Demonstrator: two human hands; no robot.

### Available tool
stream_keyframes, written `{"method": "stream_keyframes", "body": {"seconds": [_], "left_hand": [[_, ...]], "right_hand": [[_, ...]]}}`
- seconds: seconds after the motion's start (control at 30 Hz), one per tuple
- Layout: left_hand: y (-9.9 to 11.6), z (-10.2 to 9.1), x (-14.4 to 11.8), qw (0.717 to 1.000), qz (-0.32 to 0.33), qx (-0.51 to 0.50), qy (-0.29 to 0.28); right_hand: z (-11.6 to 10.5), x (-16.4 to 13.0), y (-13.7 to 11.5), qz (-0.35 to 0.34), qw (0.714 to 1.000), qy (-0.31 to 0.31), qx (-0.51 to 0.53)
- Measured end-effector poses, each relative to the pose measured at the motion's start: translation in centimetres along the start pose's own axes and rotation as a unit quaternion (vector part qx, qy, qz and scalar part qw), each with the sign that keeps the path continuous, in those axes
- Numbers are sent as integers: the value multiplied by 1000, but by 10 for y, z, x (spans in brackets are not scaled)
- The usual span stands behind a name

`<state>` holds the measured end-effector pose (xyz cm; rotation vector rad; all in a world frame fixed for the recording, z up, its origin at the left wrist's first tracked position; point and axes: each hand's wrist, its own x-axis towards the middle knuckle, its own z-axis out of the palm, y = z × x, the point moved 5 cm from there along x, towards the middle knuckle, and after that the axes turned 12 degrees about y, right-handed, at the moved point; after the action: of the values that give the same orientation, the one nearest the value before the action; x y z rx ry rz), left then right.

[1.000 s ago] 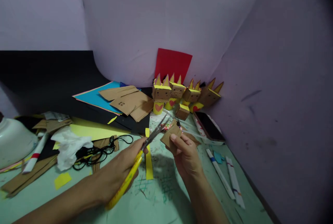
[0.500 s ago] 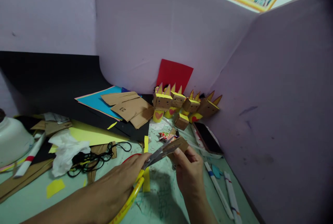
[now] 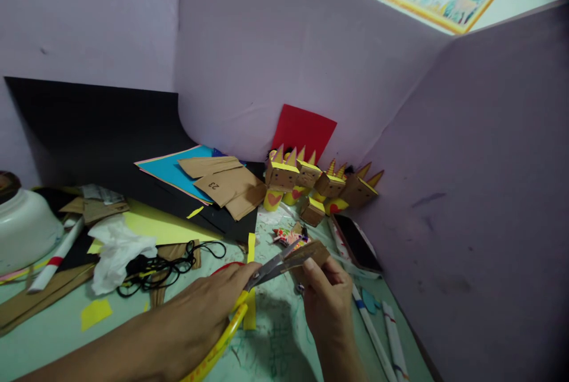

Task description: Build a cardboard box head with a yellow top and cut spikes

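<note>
My left hand [image 3: 217, 305] is closed around yellow-handled scissors [image 3: 278, 263], whose blades stand apart and point up to the right. A small piece of brown cardboard [image 3: 316, 252] lies against the blades. It is pinched between the thumb and fingers of my right hand [image 3: 326, 290]. Whether the blades have cut into it, I cannot tell. Just beyond the cardboard lies a crumpled patterned scrap [image 3: 287, 236]. Under the scissors runs a narrow yellow paper strip [image 3: 250, 314] on the pale green table [image 3: 275, 340].
Cardboard box figures [image 3: 283, 177] with yellow horns stand at the back, near a red sheet [image 3: 304, 129]. A phone [image 3: 355, 243] and white markers [image 3: 376, 331] lie on the right. At left are black cord [image 3: 164, 275], crumpled tissue [image 3: 118, 254], cardboard pieces [image 3: 229, 183] and a white jar [image 3: 26, 228].
The whole view has shifted slightly, so most things appear a little further right. Both hands keep their grips on the scissors and the cardboard, with the blades still apart.
</note>
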<state>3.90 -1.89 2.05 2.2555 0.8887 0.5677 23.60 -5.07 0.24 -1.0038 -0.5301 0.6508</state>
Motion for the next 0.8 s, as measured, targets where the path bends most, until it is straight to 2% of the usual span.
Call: {"method": "stream_keyframes", "body": {"seconds": [0.13,0.37,0.53,0.6,0.7,0.8], "left_hand": [[1,-1,-2,1000,22,-10,6],[-5,4,3,998,51,-23,32],[-9,13,12,1000,24,-2,7],[-7,12,12,1000,14,1,17],[-6,9,9,999,18,-4,39],[-8,10,9,999,30,-6,26]], "right_hand": [[0,-1,-2,-11,1000,7,-11],[4,-4,-1,-10,1000,-22,-19],[2,-4,0,-8,1000,-24,-12],[3,-5,0,-11,999,-28,-13],[4,-6,-2,-14,999,-35,-18],[5,-7,-3,-19,999,-36,-19]]}}
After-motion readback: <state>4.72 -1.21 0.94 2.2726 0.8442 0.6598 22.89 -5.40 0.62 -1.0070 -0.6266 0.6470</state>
